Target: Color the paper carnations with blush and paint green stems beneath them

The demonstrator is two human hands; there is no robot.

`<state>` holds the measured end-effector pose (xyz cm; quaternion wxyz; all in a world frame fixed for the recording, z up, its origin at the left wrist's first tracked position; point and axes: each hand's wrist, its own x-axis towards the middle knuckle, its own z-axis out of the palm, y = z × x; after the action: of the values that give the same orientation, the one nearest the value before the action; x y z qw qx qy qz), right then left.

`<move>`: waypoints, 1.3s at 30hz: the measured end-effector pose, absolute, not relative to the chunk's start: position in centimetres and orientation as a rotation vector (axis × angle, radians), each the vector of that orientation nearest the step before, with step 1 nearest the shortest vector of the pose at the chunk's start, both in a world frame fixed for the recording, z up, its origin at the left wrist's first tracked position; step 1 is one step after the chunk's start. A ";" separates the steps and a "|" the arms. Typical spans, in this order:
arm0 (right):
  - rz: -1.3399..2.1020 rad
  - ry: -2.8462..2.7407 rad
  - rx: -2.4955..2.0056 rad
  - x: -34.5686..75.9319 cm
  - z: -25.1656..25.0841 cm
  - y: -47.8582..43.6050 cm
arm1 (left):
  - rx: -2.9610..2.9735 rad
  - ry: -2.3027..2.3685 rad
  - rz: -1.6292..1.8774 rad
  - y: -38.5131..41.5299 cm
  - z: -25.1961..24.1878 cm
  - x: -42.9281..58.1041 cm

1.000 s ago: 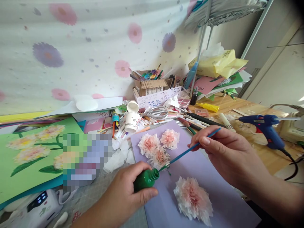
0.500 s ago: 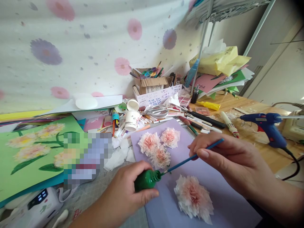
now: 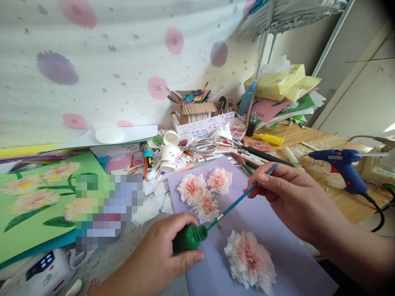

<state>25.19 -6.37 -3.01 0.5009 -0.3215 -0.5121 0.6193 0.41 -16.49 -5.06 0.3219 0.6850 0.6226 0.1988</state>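
My left hand [image 3: 168,250] is wrapped round a green paint bottle [image 3: 190,237], tilted with its uncapped mouth toward the right. Between the thumb and fingers of my right hand [image 3: 286,193] is a slim blue paintbrush [image 3: 247,195]. Its green-wet bristles are right at the bottle's mouth. Beneath both hands lies a sheet of purple paper [image 3: 212,259]. Three pink-and-white tissue flowers [image 3: 191,187] cluster on its upper part, and a larger tissue flower [image 3: 249,260] sits lower down. A small green mark shows on the paper near the brush tip.
On the left lies green paper [image 3: 101,162] with painted flowers, beside a white device [image 3: 46,269] with a lit display. Pens, paper cups [image 3: 169,158] and a cardboard box [image 3: 196,112] crowd the back. A blue glue gun [image 3: 342,162] stands on the right.
The brush has come out of the bottle's mouth, so its green bristles now show. My right hand has shifted slightly left and up. The left hand still grips the bottle.
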 end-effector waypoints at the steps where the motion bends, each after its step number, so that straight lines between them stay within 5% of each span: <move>1: 1.490 -1.196 -0.776 25.3 -3.0 -6.1 | 1.802 1.628 0.515 -16.5 -5.0 0.4; 11: 1.183 -1.068 -0.877 26.6 -3.4 -2.6 | 1.790 1.611 0.502 -16.3 -5.1 0.6; 39: 0.405 -2.009 -0.970 23.8 -1.6 -2.6 | 1.754 1.563 0.505 -16.2 -5.7 0.5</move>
<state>23.76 -2.55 -1.57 0.4232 -0.3877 -0.8027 0.1620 0.53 -16.20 -5.69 0.3611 0.6806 0.6067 0.1958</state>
